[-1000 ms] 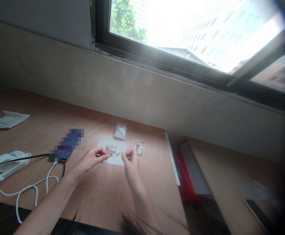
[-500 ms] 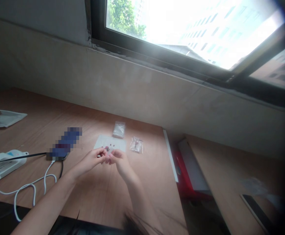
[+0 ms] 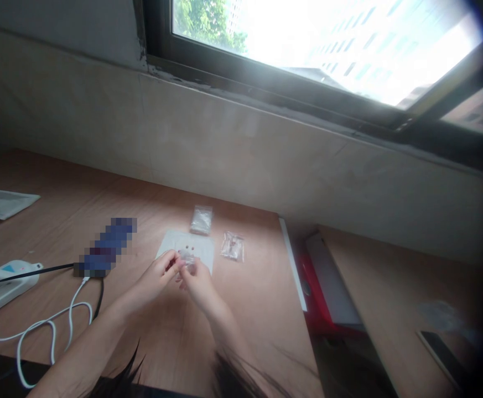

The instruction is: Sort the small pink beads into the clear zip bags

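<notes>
Over a white sheet on the table, both hands meet with fingers pinched. Between them is a small clear plastic bag. My left hand grips it from the left, its thumb and fingers closed. From the right, my right hand is closed on the bag's other side. A few small dark red beads lie on the sheet just beyond the fingers. The bag's contents are too small to make out, and the hands hide part of the sheet.
Behind the sheet lies a stack of clear bags; right of it, a clear bag with small reddish pieces. To the left are a pixelated phone, cables, a white power strip and a white packet. A red container stands beyond the table edge.
The clear bag now shows between my fingers, where little of it was visible before. The hands have shifted slightly, and the camera view has tilted a little.
</notes>
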Motion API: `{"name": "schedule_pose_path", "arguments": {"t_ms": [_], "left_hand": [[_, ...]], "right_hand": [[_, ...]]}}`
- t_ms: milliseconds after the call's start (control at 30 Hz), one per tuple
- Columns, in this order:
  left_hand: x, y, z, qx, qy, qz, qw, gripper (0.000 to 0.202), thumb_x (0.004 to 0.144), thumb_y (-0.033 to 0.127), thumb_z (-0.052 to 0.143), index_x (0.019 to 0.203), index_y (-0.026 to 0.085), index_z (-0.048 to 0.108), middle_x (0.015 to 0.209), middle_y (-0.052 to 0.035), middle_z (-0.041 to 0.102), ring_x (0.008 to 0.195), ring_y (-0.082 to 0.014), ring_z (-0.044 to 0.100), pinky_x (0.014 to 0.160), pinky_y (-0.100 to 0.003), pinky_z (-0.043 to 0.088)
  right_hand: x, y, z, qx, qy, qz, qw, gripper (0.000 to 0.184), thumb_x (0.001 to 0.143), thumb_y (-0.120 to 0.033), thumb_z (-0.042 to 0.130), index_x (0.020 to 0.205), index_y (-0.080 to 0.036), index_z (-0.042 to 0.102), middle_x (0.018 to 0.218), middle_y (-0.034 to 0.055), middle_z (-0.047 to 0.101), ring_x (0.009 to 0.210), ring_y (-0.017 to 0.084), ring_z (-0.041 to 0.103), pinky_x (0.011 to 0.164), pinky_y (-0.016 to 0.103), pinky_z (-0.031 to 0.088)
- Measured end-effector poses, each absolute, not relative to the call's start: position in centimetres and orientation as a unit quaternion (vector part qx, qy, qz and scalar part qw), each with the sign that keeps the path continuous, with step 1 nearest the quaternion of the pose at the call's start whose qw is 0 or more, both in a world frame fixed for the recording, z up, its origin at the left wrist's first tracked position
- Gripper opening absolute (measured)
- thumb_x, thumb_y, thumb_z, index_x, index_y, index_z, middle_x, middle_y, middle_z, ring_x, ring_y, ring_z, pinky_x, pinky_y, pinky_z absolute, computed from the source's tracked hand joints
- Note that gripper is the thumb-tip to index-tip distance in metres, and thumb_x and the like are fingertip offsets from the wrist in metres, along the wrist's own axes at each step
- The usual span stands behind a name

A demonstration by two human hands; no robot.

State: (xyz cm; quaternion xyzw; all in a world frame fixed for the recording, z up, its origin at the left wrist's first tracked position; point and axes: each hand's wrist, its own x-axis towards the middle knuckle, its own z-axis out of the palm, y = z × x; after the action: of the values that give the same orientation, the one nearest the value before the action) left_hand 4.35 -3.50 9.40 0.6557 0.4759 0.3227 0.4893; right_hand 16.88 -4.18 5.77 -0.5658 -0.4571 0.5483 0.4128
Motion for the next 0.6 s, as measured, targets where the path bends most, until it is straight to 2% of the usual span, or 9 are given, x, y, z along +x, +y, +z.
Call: {"name": "schedule_pose_path", "arguments": {"t_ms": [133, 267, 367, 433, 600], "left_hand": [[3.6, -3.2, 9.7, 0.663, 0.476, 0.305, 0.491, 0.024, 0.079, 0.039, 0.040, 0.073, 0.018, 0.049, 0.073, 0.0012, 0.051, 0.070, -0.0137, 0.049, 0.064, -0.023, 0.037], [2.2, -2.8, 9.0, 0.584, 0.542, 0.316, 0.515, 0.027, 0.077, 0.043, 0.040, 0.084, 0.018, 0.048, 0.077, 0.0009, 0.053, 0.072, -0.0138, 0.051, 0.065, -0.023, 0.038], [1.3, -2.8, 7.1, 0.536, 0.536, 0.272, 0.592, 0.033, 0.075, 0.049, 0.040, 0.078, 0.017, 0.049, 0.065, 0.0031, 0.051, 0.052, -0.0099, 0.047, 0.050, -0.021, 0.037], [0.9, -2.7, 5.5, 0.498, 0.537, 0.259, 0.630, 0.035, 0.072, 0.051, 0.042, 0.068, 0.017, 0.047, 0.053, 0.0061, 0.044, 0.040, -0.0068, 0.040, 0.038, -0.018, 0.030], [-0.1, -2.3, 2.4, 0.415, 0.571, 0.345, 0.618, 0.035, 0.065, 0.051, 0.051, 0.068, 0.018, 0.041, 0.043, 0.0117, 0.035, 0.029, -0.0018, 0.028, 0.029, -0.012, 0.018]], "right_hand": [[16.8, -3.5, 5.4, -0.574, -0.395, 0.562, 0.445, 0.011, 0.064, -0.014, 0.044, 0.070, -0.015, 0.053, 0.049, -0.0040, 0.050, 0.038, 0.007, 0.043, 0.037, 0.018, 0.033], [17.4, -3.2, 6.1, -0.516, -0.371, 0.639, 0.432, 0.010, 0.066, -0.022, 0.047, 0.069, -0.015, 0.054, 0.044, -0.0058, 0.047, 0.032, 0.006, 0.039, 0.031, 0.017, 0.028], [17.3, -3.0, 6.1, -0.458, -0.391, 0.697, 0.390, 0.013, 0.065, -0.024, 0.052, 0.071, -0.014, 0.055, 0.044, -0.0061, 0.046, 0.033, 0.005, 0.039, 0.031, 0.016, 0.027], [17.0, -2.8, 5.4, -0.459, -0.383, 0.705, 0.381, 0.015, 0.063, -0.025, 0.055, 0.073, -0.014, 0.053, 0.045, -0.0063, 0.048, 0.033, 0.005, 0.039, 0.031, 0.016, 0.028], [16.0, -2.5, 2.8, -0.560, -0.316, 0.621, 0.449, 0.027, 0.065, -0.037, 0.054, 0.078, -0.020, 0.037, 0.046, -0.0092, 0.050, 0.026, 0.005, 0.035, 0.024, 0.015, 0.026]]}}
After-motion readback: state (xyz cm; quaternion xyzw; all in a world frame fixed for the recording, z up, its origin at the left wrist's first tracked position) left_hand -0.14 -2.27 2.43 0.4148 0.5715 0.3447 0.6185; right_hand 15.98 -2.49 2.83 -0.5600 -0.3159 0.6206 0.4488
